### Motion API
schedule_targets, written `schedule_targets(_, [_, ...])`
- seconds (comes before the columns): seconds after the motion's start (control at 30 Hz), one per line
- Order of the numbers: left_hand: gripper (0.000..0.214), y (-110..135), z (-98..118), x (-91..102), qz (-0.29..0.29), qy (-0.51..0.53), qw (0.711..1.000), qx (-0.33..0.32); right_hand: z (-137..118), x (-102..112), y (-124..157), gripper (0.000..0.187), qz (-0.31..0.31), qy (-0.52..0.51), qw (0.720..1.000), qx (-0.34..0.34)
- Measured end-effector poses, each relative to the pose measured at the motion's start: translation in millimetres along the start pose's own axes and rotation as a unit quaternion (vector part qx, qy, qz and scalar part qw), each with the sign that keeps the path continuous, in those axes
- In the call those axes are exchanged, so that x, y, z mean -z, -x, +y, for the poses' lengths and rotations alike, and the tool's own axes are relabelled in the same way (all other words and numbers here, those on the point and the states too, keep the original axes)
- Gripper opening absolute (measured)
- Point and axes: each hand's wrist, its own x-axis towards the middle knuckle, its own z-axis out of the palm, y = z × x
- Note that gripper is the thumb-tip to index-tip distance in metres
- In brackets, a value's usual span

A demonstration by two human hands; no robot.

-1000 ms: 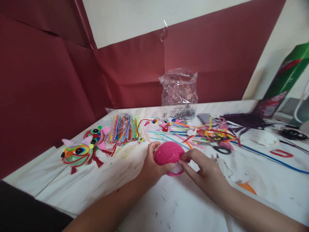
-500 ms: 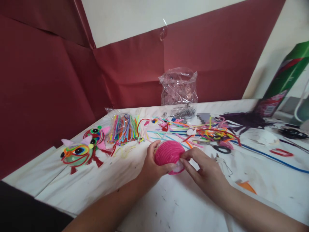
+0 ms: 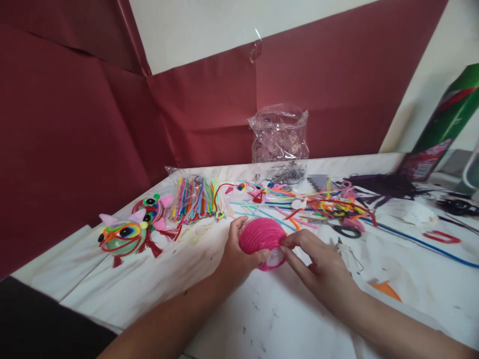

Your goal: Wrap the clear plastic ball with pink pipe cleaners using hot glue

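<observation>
A ball wrapped in pink fuzzy wire (image 3: 261, 236) rests low over the white table (image 3: 284, 319), with a bare white patch on its near right side. My left hand (image 3: 235, 254) cups the ball from the left, thumb on top and fingers underneath. My right hand (image 3: 318, 262) comes in from the right, its fingertips pinched against the ball's right side at the white patch. Both forearms reach in from the bottom of the view.
Two finished colourful creature balls (image 3: 127, 234) lie at the left. A bundle of coloured fuzzy wires (image 3: 194, 199) and loose scattered pieces (image 3: 322, 204) lie behind the ball, with scissors (image 3: 346, 230). A clear plastic bag (image 3: 279, 134) stands against the red wall. A green box (image 3: 445, 124) is at right.
The hands and ball stay nearly where they were; my right fingertips have shifted slightly along the ball's right side. The view has drifted a little.
</observation>
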Motion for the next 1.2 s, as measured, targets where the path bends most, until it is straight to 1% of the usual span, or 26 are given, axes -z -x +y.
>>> schedule_targets(0.1, [0.081,0.4,0.2,0.3,-0.007,0.009,1.000,-0.007,-0.1,-0.7,0.2,0.013,-0.002,-0.003,1.000,0.009])
schedule_targets(0.3, [0.084,0.5,-4.3,1.7,-0.019,0.004,1.000,-0.024,1.5,-1.1,1.7,0.013,-0.007,-0.007,1.000,0.002])
schedule_targets(0.4, [0.088,-0.1,-6.8,2.0,-0.026,-0.004,1.000,-0.015,2.2,-0.7,1.1,0.013,-0.007,0.003,1.000,0.013])
schedule_targets(0.53, [0.086,-0.1,-4.1,1.6,-0.006,-0.054,0.999,0.002,3.5,-2.0,1.1,0.014,-0.011,-0.002,1.000,0.029])
schedule_targets(0.63, [0.080,0.1,0.2,1.1,0.003,-0.068,0.998,-0.007,3.6,-3.1,1.6,0.013,-0.003,-0.007,1.000,0.029])
schedule_targets(0.77, [0.075,0.8,3.9,0.5,0.011,-0.055,0.998,-0.018,1.8,-2.3,1.4,0.013,0.009,-0.015,1.000,0.002])
schedule_targets(0.97, [0.075,1.9,6.3,0.0,0.007,-0.030,0.999,-0.009,0.3,-1.9,2.1,0.013,0.002,-0.020,1.000,-0.002])
schedule_targets(1.07, [0.074,1.5,1.8,0.3,0.005,-0.023,1.000,-0.013,0.8,-2.3,3.1,0.013,-0.002,-0.023,1.000,-0.005])
schedule_targets(1.2, [0.081,0.7,-8.8,0.5,-0.014,0.006,1.000,-0.004,1.9,-1.9,2.9,0.013,-0.005,-0.011,1.000,0.010])
